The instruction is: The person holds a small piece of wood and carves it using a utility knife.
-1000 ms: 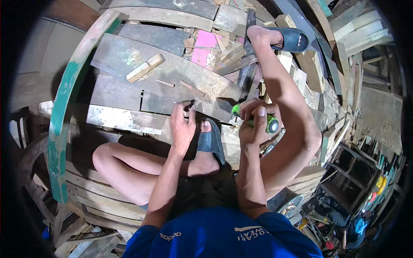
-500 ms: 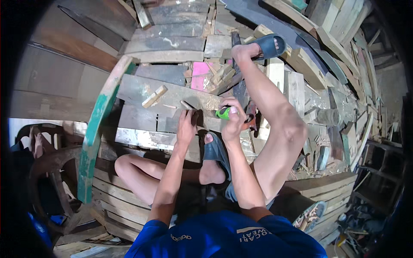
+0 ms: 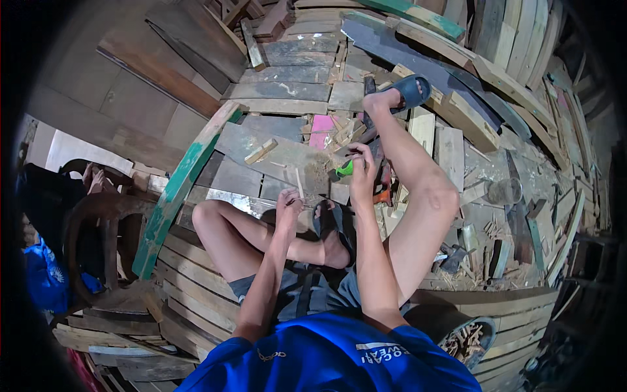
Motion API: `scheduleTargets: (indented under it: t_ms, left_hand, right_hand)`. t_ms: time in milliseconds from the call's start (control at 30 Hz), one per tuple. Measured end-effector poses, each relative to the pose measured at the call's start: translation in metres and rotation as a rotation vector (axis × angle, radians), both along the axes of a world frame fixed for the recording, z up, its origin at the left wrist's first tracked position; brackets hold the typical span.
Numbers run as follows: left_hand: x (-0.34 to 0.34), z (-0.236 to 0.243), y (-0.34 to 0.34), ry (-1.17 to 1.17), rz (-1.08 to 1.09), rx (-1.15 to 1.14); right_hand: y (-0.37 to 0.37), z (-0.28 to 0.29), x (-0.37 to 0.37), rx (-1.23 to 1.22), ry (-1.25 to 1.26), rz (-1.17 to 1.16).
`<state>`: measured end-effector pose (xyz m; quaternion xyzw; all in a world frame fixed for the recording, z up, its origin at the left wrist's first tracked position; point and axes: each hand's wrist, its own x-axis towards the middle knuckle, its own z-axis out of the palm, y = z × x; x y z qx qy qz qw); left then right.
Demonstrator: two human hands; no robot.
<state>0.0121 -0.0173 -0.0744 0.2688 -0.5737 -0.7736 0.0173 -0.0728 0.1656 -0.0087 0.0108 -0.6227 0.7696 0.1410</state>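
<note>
My left hand (image 3: 289, 204) is closed on a thin pale wooden stick (image 3: 300, 182), which points away from me past the fingers. My right hand (image 3: 362, 171) is wrapped round a green-and-black hand tool (image 3: 343, 170); its working end is too small to make out. Both hands are over a grey board (image 3: 287, 166) with sawdust and shavings on it, a short gap between them. A small wooden block (image 3: 261, 151) lies on that board, beyond my left hand. Close to my right wrist is an orange-red tool (image 3: 384, 187), partly hidden.
A curved green-painted plank (image 3: 183, 179) stands at the left. My sandalled foot (image 3: 411, 91) rests by stacked timber at the far right. A glass jar (image 3: 506, 191) and a bucket of wood scraps (image 3: 473, 343) are to the right. Another person's limbs (image 3: 96, 179) show far left.
My left hand has drawn nearer to me, and the stick now stands out from its fingers. The right hand keeps the green tool. The view has shifted, with more showing at the left.
</note>
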Motion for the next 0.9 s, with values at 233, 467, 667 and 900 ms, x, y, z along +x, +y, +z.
scheduleTargets:
  t_ms: [233,467,667,900]
  left_hand:
    - [0.016,0.052,0.005,0.029,-0.147,-0.308]
    - [0.029,0.055,-0.011,0.058,-0.124,-0.204]
    - [0.026,0.054,-0.020,0.089,-0.122,-0.164]
    - [0.002,0.040,-0.035,-0.093,-0.371,-0.200]
  right_hand:
    - [-0.001,0.005,0.005,-0.044,-0.152,0.076]
    - [-0.026,-0.005,0.002,0.205,-0.161,0.139]
    - [-0.026,0.006,0.011,0.149,-0.199,0.252]
    - [-0.027,-0.008,-0.001,0.158,-0.035,0.180]
